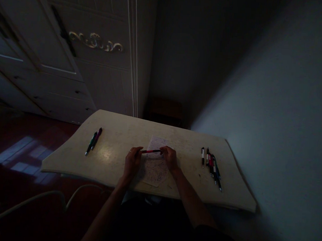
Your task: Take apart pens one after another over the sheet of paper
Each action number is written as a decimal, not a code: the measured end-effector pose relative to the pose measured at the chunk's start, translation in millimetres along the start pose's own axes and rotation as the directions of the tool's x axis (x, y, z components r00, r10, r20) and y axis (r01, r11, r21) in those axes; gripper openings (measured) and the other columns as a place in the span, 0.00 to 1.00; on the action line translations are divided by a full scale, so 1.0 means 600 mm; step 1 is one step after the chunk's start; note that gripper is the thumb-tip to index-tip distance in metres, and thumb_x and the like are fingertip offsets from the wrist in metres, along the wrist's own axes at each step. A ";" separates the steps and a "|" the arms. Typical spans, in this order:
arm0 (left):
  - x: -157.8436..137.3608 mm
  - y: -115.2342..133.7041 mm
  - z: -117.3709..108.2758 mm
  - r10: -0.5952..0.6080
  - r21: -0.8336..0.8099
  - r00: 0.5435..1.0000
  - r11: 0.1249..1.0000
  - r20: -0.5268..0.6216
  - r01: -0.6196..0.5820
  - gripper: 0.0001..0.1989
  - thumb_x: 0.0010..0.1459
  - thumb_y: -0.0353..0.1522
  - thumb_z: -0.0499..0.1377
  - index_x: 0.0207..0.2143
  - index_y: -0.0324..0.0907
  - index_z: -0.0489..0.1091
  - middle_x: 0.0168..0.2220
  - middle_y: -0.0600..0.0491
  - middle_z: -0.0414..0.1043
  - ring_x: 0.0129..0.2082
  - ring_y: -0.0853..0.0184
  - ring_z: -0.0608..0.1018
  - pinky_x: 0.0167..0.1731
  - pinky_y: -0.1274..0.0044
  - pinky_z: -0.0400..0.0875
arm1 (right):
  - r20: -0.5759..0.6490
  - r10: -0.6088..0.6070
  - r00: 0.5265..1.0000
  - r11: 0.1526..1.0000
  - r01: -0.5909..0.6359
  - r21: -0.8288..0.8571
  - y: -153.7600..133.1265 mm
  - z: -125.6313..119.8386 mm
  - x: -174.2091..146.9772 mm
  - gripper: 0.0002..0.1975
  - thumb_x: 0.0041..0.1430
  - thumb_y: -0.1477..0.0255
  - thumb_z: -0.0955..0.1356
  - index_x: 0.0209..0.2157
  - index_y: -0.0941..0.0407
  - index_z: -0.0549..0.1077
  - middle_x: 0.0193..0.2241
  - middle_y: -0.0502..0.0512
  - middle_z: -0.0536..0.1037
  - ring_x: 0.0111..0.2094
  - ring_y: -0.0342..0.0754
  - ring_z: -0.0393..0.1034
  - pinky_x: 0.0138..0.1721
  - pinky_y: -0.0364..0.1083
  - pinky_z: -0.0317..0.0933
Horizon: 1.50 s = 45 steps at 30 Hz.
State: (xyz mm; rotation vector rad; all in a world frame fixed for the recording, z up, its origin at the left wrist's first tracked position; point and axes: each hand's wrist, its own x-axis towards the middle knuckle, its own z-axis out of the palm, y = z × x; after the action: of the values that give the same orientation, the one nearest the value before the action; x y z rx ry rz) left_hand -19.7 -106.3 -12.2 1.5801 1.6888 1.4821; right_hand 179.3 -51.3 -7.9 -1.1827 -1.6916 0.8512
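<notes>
A red pen (151, 151) with dark ends is stretched level between my two hands. My left hand (133, 162) is closed on its left end, and a ring shows on one finger. At the other end, my right hand (169, 157) pinches the pen with closed fingers. Below them a sheet of paper (155, 171) covered in handwriting lies on the white table (117, 133). My hands hide parts of the sheet's sides. The dim light leaves the pen's tip and finer details unclear.
Toward the table's left lie a green pen (91, 143) and a purple pen (96, 138). On the right is a cluster of several pens (214, 169), with a white-and-black pen (202, 157) beside it. A wardrobe (104, 75) stands behind; a wall (283, 122) borders the right.
</notes>
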 end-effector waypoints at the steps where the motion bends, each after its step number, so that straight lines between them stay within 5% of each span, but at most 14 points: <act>1: -0.002 0.000 0.000 -0.009 -0.002 1.000 1.000 0.011 0.009 0.13 0.61 0.34 0.52 0.42 0.42 0.73 0.37 0.48 0.76 0.37 0.61 0.77 0.40 0.70 0.72 | -0.002 -0.006 1.000 1.000 0.006 -0.005 0.001 -0.001 -0.001 0.22 0.63 0.53 0.62 0.28 0.55 0.76 0.24 0.53 0.76 0.27 0.48 0.70 0.34 0.45 0.62; 14: -0.003 0.002 -0.006 -0.099 -0.046 0.992 0.994 -0.077 0.096 0.12 0.59 0.36 0.52 0.38 0.42 0.74 0.37 0.48 0.78 0.39 0.61 0.78 0.41 0.69 0.72 | 0.104 -0.198 0.975 0.960 0.214 -0.182 0.002 -0.002 -0.004 0.23 0.69 0.56 0.57 0.34 0.53 0.76 0.34 0.57 0.78 0.40 0.51 0.69 0.48 0.51 0.57; 19: 0.001 0.007 -0.008 -0.123 -0.079 0.991 0.990 -0.049 0.119 0.13 0.59 0.38 0.53 0.38 0.42 0.75 0.35 0.49 0.79 0.34 0.62 0.79 0.37 0.71 0.73 | 0.118 -0.169 0.979 0.957 0.191 -0.216 0.007 0.002 -0.002 0.28 0.69 0.53 0.56 0.22 0.53 0.69 0.24 0.54 0.71 0.30 0.50 0.64 0.40 0.49 0.58; 26: 0.005 0.017 -0.006 -0.191 -0.105 0.981 0.977 -0.023 0.188 0.15 0.60 0.42 0.53 0.29 0.43 0.72 0.22 0.56 0.71 0.23 0.67 0.74 0.26 0.77 0.67 | 0.061 -0.209 0.976 0.952 0.217 -0.217 0.012 0.011 0.001 0.25 0.69 0.53 0.54 0.23 0.52 0.65 0.25 0.53 0.69 0.30 0.49 0.62 0.38 0.48 0.59; 35: 0.004 0.029 -0.008 -0.231 -0.150 0.973 0.962 0.005 0.230 0.20 0.60 0.47 0.53 0.23 0.43 0.65 0.18 0.58 0.63 0.20 0.70 0.68 0.22 0.79 0.61 | 0.055 -0.229 0.972 0.948 0.236 -0.214 0.015 0.015 0.012 0.23 0.70 0.57 0.56 0.25 0.53 0.67 0.26 0.53 0.70 0.33 0.49 0.63 0.40 0.48 0.58; 45: 0.004 0.020 0.005 -0.205 -0.125 0.979 0.971 0.014 0.206 0.18 0.63 0.44 0.49 0.32 0.42 0.71 0.24 0.54 0.72 0.23 0.68 0.72 0.24 0.79 0.63 | 0.023 -0.234 0.972 0.965 0.235 -0.119 0.017 0.010 0.014 0.20 0.70 0.61 0.58 0.25 0.53 0.66 0.26 0.52 0.70 0.32 0.48 0.64 0.39 0.47 0.58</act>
State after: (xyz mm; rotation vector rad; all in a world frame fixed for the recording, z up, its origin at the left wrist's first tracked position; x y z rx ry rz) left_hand -12.0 -105.5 -2.1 1.2983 1.6670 1.4505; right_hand 176.0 -40.2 -16.9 -1.0325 -1.8689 0.6159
